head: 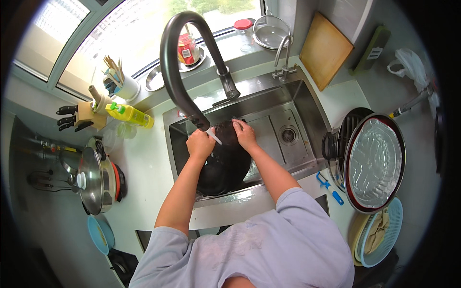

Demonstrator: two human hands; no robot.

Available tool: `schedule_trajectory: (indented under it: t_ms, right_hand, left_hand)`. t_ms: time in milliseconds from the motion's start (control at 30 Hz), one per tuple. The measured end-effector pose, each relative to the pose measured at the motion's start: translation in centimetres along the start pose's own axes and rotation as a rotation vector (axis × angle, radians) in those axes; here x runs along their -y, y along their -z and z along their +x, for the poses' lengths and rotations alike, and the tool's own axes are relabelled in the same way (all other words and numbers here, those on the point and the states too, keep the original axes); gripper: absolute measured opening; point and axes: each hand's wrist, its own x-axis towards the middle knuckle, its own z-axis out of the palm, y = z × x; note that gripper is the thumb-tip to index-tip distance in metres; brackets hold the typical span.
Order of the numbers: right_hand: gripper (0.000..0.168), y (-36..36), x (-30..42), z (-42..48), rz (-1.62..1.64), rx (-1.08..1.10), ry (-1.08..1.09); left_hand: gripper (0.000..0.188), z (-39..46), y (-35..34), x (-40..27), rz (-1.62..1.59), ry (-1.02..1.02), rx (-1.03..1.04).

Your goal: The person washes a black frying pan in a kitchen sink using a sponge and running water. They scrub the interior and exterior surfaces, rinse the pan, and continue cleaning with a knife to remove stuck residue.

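A large, round black pan [225,165], seemingly a wok, lies tilted in the left part of the stainless steel sink [317,124]. My left hand [201,143] grips its far left edge, close beneath the faucet spout. My right hand [245,135] holds the far right edge, the fingertips curled over it. Something small and glinting shows by those fingertips, too unclear to name. A thin stream of water [215,136] runs from the dark pull-down faucet [167,61] onto the pan between my hands.
Left of the sink stand a yellow detergent bottle [131,114], a knife block [88,115] and a lidded pot [94,180]. To the right are a blue-handled peeler [330,189], stacked pans with a foil-like tray [376,163], and a cutting board [324,50]. A small tap [284,68] rises behind.
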Motion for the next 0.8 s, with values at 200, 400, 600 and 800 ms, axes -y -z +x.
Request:
schedule_trajectory:
  t_ms: [200,400,600,800]
  right_hand:
    - [0.037,-0.3,-4.5,-1.9,0.221,-0.098,-0.137]
    - [0.039,-2.2,-2.0,-4.7,-0.119,-0.251,-0.096]
    - [0.036,-4.0,3.0,-5.9,-0.175,-0.152,0.269]
    - [0.037,-4.8,1.4,-5.6,-0.137,-0.068,0.257]
  left_hand:
    - [0.035,0.4,0.3,0.2,0.048,0.022,0.028]
    - [0.037,2.0,-2.2,2.0,0.043,0.018,0.053]
    - [0.054,0.0,-2.8,-0.1,0.360,-0.097,0.043]
    - [0.052,0.8,-2.8,1.1,0.359,-0.098,0.199]
